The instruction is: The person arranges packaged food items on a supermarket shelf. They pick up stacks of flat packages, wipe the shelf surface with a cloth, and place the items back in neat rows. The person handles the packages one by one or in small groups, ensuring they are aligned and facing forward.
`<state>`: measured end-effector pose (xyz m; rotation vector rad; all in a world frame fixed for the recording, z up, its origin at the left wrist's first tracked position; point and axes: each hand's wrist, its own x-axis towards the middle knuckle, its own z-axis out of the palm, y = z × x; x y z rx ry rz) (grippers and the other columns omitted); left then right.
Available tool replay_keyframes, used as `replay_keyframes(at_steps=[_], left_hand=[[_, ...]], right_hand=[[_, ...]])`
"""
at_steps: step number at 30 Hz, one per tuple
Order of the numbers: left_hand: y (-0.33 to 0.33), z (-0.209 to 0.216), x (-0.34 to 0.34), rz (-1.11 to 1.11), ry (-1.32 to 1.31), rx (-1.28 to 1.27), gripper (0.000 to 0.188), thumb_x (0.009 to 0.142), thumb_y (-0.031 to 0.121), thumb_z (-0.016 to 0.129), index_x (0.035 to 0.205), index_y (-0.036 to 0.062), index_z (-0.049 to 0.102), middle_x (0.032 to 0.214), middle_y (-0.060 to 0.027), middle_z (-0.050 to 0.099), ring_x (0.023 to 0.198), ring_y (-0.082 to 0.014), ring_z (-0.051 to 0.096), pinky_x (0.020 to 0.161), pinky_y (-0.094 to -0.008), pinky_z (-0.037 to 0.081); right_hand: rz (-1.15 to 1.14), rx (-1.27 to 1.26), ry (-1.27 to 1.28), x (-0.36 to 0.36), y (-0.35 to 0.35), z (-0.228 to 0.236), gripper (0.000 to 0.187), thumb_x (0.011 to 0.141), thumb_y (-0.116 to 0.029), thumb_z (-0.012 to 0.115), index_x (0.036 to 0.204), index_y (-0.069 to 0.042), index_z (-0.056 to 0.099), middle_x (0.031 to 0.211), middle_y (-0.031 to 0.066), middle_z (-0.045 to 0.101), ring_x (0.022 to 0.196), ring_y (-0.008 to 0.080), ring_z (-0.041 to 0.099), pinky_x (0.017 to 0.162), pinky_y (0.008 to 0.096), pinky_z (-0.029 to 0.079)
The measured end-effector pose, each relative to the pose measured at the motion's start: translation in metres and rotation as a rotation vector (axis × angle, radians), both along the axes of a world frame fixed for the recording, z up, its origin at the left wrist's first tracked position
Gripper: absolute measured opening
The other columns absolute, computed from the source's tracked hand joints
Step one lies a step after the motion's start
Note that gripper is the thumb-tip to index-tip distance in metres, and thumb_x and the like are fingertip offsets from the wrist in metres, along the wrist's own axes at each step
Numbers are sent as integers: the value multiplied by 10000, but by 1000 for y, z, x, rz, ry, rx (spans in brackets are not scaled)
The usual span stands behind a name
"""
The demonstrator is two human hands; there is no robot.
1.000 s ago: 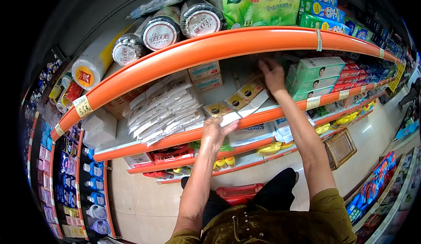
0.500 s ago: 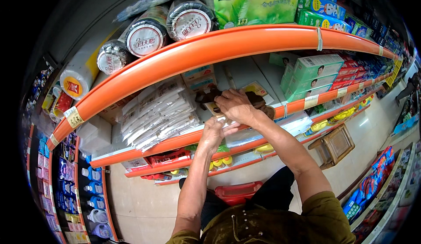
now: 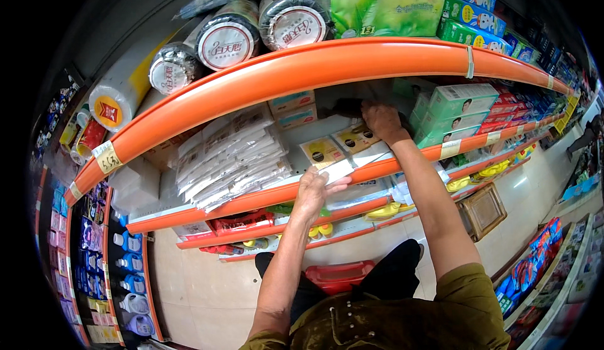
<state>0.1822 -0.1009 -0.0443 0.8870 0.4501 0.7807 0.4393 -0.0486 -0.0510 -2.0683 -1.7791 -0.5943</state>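
My right hand (image 3: 382, 122) reaches into the shelf, closed over a dark brown cloth-like thing (image 3: 348, 106) that shows beside its fingers. Under and in front of that hand lie flat yellow-and-white packets (image 3: 355, 138) with dark round marks. Another yellow packet (image 3: 321, 152) lies just to their left. At the orange shelf edge, my left hand (image 3: 311, 191) pinches a small white flat piece (image 3: 338, 172), thumb on top and fingers beneath; whether it belongs to a packet I cannot tell.
An orange rail (image 3: 283, 70) arches above the hands. White plastic-wrapped packs (image 3: 229, 155) lie left, green boxes (image 3: 462, 101) stand right. Black wrapped rolls (image 3: 294, 26) rest on the upper shelf. Below are a red stool (image 3: 340, 274) and a wooden stool (image 3: 483, 211).
My right hand has moved right and deeper into the shelf with the dark brown thing, uncovering the yellow packets. My left hand stays near the shelf edge with the white piece.
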Motion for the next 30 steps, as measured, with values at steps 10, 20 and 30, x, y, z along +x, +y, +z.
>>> replay_keyframes(at_steps=[10,20,30], left_hand=[[-13,-14,-50,49,-52,54,409,807,89,461,1178,-58,368,1043,-199,549,878,-307,599,766,-367,518],[-26,-15,-57,133,-86,10,442,711,59,473,1121,-94,408,961,-184,582,796,-276,618,733,-364,526],[-51,-28,-90,124,-48,-36,404,671,19,460,1056,-104,458,891,-181,594,671,-234,599,642,-334,508]], right_hand=[[-161,-133,77,10,17,-5,260,836,-224,408,975,-78,572,931,174,587,882,314,567,778,419,450],[-248,66,202,33,21,-15,239,819,-218,443,940,-48,559,872,211,572,790,375,557,728,439,443],[-100,365,446,103,68,-35,273,821,-212,469,1021,-44,546,1038,150,557,980,287,525,824,355,421]])
